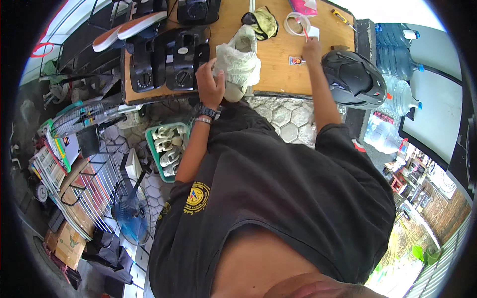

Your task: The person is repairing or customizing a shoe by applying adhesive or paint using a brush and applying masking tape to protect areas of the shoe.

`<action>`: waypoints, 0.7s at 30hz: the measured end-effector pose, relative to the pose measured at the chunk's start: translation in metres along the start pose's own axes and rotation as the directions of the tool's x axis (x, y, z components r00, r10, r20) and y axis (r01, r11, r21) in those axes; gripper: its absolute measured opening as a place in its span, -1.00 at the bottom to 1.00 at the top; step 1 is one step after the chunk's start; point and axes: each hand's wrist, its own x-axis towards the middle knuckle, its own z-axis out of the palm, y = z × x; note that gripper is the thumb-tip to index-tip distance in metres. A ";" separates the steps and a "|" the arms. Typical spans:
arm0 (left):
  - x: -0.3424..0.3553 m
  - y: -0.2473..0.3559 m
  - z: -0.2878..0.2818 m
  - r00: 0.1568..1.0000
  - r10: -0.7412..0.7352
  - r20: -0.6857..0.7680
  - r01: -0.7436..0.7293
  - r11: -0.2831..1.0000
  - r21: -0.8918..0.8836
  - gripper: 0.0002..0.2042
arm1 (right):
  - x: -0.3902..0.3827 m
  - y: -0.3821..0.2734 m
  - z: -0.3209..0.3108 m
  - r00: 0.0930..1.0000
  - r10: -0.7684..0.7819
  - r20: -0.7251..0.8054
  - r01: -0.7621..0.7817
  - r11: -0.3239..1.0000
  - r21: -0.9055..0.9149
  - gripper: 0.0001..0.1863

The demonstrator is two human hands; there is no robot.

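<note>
A pale shoe (238, 62) with a crinkled whitish covering stands on the wooden table, its toe at the near edge. My left hand (210, 85) holds its left side, fingers along it and thumb by the toe. To the right, my right hand (312, 51) is closed around a thin red-handled stick, seemingly a brush (305, 34). The stick's far end reaches a round whitish container (297, 24); its tip is hard to make out. Just left of my right hand lies a small colourful card or packet (295, 60).
A yellow-green and black cloth item (262, 24) lies behind the shoe. Black machines with dials (185, 64) crowd the table's left; a dark helmet (354, 79) sits at its right edge. A cutter (341, 18) lies far right. Below, a green basket (153, 149) holds several shoes.
</note>
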 end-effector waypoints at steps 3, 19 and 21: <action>-0.008 -0.005 -0.008 0.999 -0.042 0.013 0.042 0.999 -0.009 -0.64 | 0.030 0.014 0.001 0.980 0.043 0.196 -0.020 0.993 -0.117 -0.74; 0.048 -0.046 0.006 0.936 0.158 0.316 -0.189 0.980 0.070 -0.46 | -0.173 -0.150 -0.096 0.887 -0.451 0.103 0.412 0.870 0.270 -0.85; 0.055 -0.052 0.007 0.919 0.173 0.354 -0.207 0.977 0.060 -0.46 | -0.182 -0.155 -0.094 0.906 -0.402 0.131 0.366 0.901 0.232 -0.85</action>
